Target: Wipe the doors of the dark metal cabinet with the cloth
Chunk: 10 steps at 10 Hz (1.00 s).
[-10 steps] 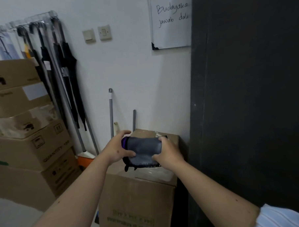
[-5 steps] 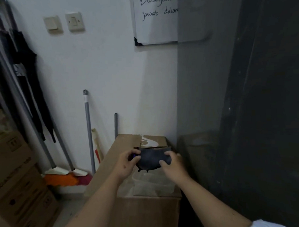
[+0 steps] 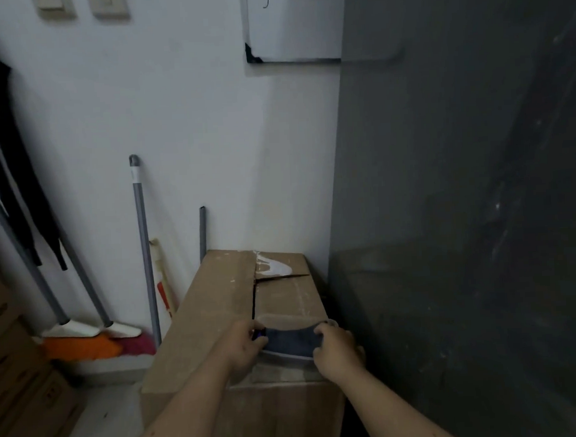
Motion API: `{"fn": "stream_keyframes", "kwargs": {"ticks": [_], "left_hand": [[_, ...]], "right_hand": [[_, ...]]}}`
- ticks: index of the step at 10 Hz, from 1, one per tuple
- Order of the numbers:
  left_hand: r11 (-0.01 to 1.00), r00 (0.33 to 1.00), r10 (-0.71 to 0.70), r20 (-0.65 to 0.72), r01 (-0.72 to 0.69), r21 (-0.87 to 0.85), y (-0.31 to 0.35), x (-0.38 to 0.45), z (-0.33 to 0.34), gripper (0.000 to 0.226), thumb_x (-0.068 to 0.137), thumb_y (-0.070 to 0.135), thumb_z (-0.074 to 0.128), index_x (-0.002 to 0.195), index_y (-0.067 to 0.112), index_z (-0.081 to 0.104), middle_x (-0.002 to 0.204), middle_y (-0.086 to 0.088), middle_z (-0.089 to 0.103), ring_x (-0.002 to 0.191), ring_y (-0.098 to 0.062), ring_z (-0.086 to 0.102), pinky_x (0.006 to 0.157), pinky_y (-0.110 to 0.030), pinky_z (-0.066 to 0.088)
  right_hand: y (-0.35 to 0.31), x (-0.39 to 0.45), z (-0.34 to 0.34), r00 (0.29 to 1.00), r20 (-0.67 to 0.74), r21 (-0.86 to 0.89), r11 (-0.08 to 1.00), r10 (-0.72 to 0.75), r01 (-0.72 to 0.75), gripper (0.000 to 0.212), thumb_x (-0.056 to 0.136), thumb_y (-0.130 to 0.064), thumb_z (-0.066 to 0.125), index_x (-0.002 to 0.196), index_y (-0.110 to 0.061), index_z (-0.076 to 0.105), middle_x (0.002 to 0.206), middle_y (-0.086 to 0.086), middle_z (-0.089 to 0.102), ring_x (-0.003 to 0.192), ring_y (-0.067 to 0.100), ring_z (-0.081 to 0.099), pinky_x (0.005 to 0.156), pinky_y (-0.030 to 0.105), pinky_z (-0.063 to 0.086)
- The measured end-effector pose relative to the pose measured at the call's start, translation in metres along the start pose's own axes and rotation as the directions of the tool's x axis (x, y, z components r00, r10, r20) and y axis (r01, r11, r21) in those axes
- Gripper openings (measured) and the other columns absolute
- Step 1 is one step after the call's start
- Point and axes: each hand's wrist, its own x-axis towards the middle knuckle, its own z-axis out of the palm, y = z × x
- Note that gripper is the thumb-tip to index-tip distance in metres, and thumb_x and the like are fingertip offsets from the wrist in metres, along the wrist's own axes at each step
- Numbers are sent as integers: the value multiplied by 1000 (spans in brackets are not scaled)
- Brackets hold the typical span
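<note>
Cloth of dark blue-grey fabric (image 3: 290,342) held away from the cabinet.
Left hand (image 3: 241,347) and right hand (image 3: 335,350) pinched its ends with curled fingers (image 3: 319,331); dropped, it could land on the brown cardboard box (image 3: 218,307) below, dark metal cabinet (image 3: 461,210) unwiped.

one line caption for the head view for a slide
Both hands, left and right, grip a dark cloth over a cardboard box beside the dark metal cabinet.

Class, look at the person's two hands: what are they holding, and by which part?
Both hold the dark cloth: left hand at its left end, right hand at its right end.
</note>
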Motion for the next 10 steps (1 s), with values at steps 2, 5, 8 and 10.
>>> {"fn": "stream_keyframes", "kwargs": {"ticks": [2,5,8,10], "left_hand": [[982,991,64,-114,-42,183,2,-2,5,14,93,28,52,99,25,65,106,5,53,91,-12,52,81,-27,43],[953,995,99,-7,-93,288,-10,-4,12,30,96,25,36,114,26,60,121,2,58,110,-16,52,95,-30,39],[854,995,-3,101,-50,518,20,-10,6,33,95,35,32,122,29,51,128,6,44,124,-15,37,107,-58,10],[926,988,115,103,-145,349,41,-23,-15,29,96,28,44,121,21,56,121,-1,59,108,-17,54,90,-28,42]], "right_hand": [[1,-1,11,993,-46,-302,949,-111,92,37,97,-37,35,121,-17,55,146,3,25,126,26,26,102,41,30],[12,-8,-2,973,200,-472,859,-115,199,50,93,-54,34,135,-30,43,143,-1,35,133,30,22,109,60,5],[5,-19,-8,973,178,-424,880,-149,213,36,95,-33,41,129,-22,44,137,3,41,127,28,29,107,47,26],[-3,-32,-29,952,-17,-357,891,-306,280,35,93,-29,44,126,-20,48,133,2,44,124,25,33,110,42,24]]}}
